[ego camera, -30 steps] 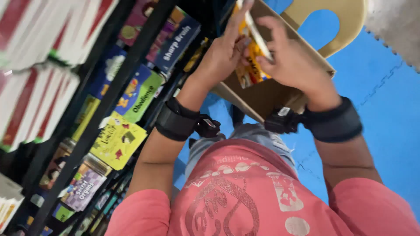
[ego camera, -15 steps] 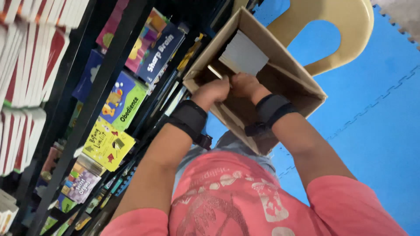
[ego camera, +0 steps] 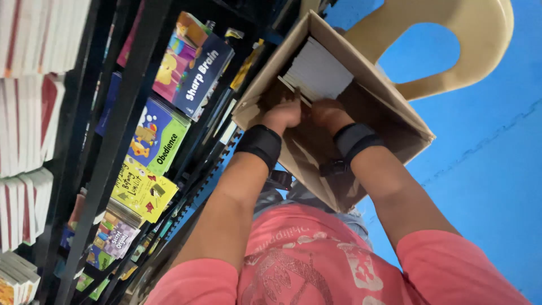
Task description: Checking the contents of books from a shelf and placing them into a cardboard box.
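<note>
One stack of white-edged booklets [ego camera: 319, 70] sits inside one open cardboard box [ego camera: 389, 101] resting on a beige plastic chair [ego camera: 468, 51]. Both hands reach in: left hand [ego camera: 282, 116] and right hand [ego camera: 327, 113] curl against the stack's lower edge, their grip hidden. Four colourful children's books [ego camera: 155, 135] face out from the black shelf [ego camera: 121, 113] alongside.

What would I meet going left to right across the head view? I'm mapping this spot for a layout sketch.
White book stacks → black shelf frame → colourful children's books → left hand → right hand inside the cardboard box → beige plastic chair → blue floor mat.
</note>
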